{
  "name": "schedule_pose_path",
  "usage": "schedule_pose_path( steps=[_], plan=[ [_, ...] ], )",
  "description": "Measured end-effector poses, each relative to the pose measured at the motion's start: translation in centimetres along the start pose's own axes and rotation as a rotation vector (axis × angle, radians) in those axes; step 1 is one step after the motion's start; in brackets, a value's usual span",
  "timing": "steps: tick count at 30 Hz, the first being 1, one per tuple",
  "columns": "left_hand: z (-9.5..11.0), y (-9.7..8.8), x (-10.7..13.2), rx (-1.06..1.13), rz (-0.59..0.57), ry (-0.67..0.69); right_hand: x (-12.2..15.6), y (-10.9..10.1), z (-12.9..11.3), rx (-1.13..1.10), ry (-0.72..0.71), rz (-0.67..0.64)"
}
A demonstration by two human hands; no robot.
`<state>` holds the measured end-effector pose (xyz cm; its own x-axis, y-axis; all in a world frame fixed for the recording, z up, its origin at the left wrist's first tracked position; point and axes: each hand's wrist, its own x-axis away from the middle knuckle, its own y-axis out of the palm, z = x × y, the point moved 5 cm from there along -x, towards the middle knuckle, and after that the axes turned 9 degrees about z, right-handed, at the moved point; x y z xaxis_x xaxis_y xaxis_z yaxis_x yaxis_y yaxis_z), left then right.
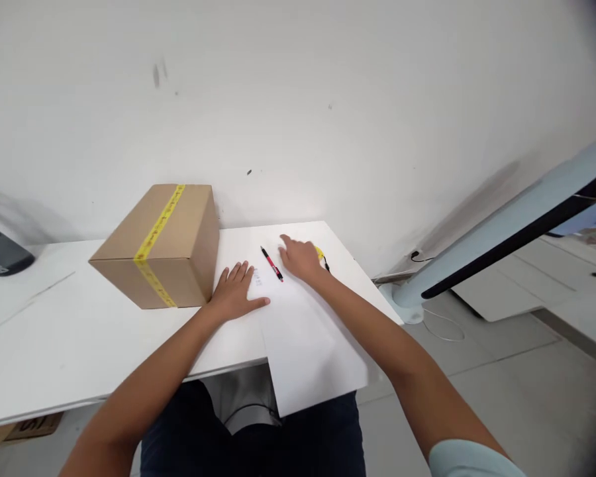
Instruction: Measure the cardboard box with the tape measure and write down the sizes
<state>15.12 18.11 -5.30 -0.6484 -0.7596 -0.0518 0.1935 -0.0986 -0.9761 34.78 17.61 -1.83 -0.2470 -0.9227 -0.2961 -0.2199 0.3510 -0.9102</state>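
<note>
My left hand [237,289] lies flat and open on the white table [54,331], its fingers on the near-left edge of a white sheet of paper [302,338] that hangs over the table's front edge. Close to its left stands a cardboard box [163,245] sealed with yellow tape. My right hand [302,258] rests further back on the paper, fingers loosely spread, just right of a red and black pen [272,264]. A yellow object [320,253] with a black cord peeks out from behind that hand.
A white wall runs behind the table. A dark grey device [0,255] sits at the far left edge. To the right, off the table, a pale blue and black arm-like structure [516,225] rises from a base on the tiled floor.
</note>
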Motion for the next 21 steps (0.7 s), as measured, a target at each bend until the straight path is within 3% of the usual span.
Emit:
schedule_pose_path(
  steps=[4,7,8,10,12,14,18,21],
  plan=[
    [-0.3,0.8,0.8,0.032,0.026,0.03,-1.6,3.3,-3.2,-0.062,-0.097,-0.159],
    [0.2,1.2,1.1,0.04,0.052,0.047,-2.0,3.9,-3.2,-0.196,-0.165,-0.256],
    [0.2,1.3,1.1,0.043,0.049,0.043,-1.9,3.7,-2.8,-0.297,-0.172,-0.298],
    [0.3,1.6,1.0,0.05,0.048,0.026,-1.2,3.0,-1.9,-0.807,-0.08,-0.406],
    [0.3,1.8,0.9,0.06,0.053,0.01,0.2,2.5,-1.1,-1.181,-0.015,-0.494],
    [0.3,1.9,0.9,0.07,0.048,0.0,1.7,2.5,-0.2,-1.327,0.055,-0.431],
    [0.6,1.9,0.8,0.079,0.02,-0.002,4.4,2.8,0.5,-1.25,0.082,-0.145],
    [0.6,2.0,0.8,0.075,0.004,0.0,5.4,2.9,-0.4,-1.103,-0.012,-0.151]
  ],
)
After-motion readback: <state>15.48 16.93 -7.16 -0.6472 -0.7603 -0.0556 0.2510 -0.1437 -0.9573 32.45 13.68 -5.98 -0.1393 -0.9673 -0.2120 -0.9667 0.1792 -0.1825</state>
